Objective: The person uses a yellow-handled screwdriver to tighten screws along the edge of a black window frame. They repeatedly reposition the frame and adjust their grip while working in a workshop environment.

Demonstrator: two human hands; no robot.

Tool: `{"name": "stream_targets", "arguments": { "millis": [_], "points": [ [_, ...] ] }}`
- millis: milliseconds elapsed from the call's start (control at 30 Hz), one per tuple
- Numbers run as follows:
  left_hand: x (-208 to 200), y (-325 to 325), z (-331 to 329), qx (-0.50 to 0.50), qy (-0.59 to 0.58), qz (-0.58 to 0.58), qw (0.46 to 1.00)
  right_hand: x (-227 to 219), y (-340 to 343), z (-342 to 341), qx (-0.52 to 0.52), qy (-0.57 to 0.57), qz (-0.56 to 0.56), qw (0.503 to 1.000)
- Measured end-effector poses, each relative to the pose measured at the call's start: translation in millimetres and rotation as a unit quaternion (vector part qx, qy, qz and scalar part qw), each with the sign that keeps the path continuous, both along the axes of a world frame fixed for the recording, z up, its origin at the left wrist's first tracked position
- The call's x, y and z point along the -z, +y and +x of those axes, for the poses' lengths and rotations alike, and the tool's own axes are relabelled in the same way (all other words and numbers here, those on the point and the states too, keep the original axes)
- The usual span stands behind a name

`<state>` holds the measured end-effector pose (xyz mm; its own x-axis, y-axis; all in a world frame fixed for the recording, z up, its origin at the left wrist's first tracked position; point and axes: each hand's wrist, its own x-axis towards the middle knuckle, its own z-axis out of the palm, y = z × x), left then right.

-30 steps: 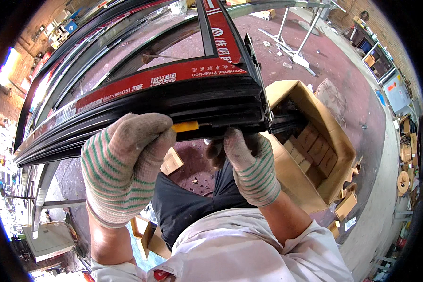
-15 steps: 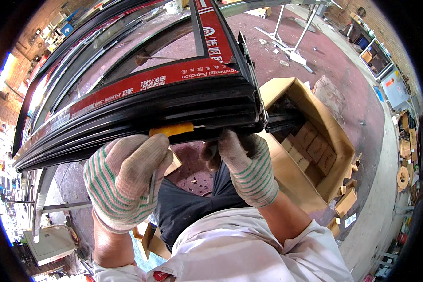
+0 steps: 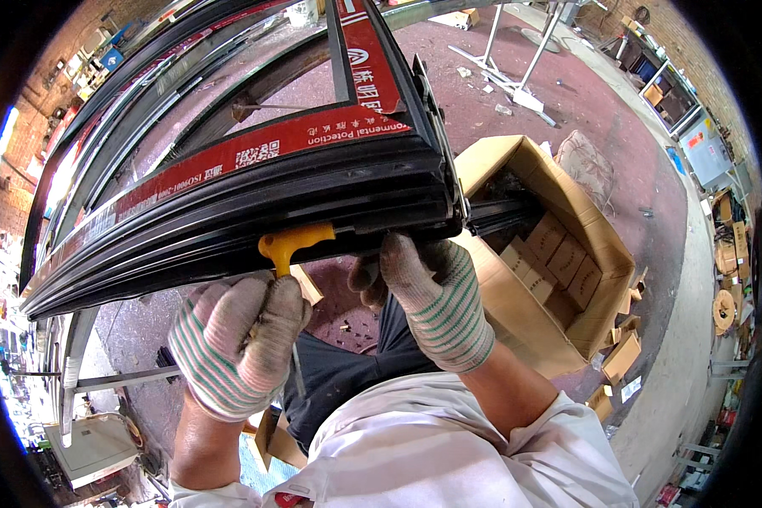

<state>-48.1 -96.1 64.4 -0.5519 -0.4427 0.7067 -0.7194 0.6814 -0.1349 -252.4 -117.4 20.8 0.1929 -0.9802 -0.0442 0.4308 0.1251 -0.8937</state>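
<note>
Head view, left grip (image 3: 244, 343) wrapped around yellow-handled tool (image 3: 295, 244), partly hidden, right grip (image 3: 432, 296) by black frame (image 3: 330, 190), hold unclear.

The frame (image 3: 347, 182) spans the space before the person, running from the far left to a corner right of centre. At its near edge, the left hand (image 3: 241, 339) is around a hand tool (image 3: 296, 244), whose handle lies above the hand, in front of that edge; the right hand (image 3: 438, 300) is at the edge nearer the corner. The legs (image 3: 334, 372) are below, between the hands. Right of the corner stands an open carton (image 3: 529, 330) with smaller boxes (image 3: 559, 258) in it. A sack (image 3: 586, 162) lies behind the carton, a stand (image 3: 516, 91) farther back. Loose pieces of cardboard (image 3: 623, 350) lie right of the carton; a case (image 3: 93, 457) sits left of the left forearm.
</note>
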Motion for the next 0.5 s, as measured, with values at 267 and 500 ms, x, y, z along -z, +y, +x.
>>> {"name": "stream_targets", "arguments": {
  "millis": [267,500],
  "points": [
    [40.9,-4.5,-1.0,-0.012,0.011,-0.071,0.997,-4.3,1.6,1.2,-0.003,-0.048,0.036,0.998],
    [47.3,-4.5,-5.0,-0.012,0.023,-0.061,0.998,6.7,-0.1,0.0,0.021,0.008,0.019,1.000]
  ]
}}
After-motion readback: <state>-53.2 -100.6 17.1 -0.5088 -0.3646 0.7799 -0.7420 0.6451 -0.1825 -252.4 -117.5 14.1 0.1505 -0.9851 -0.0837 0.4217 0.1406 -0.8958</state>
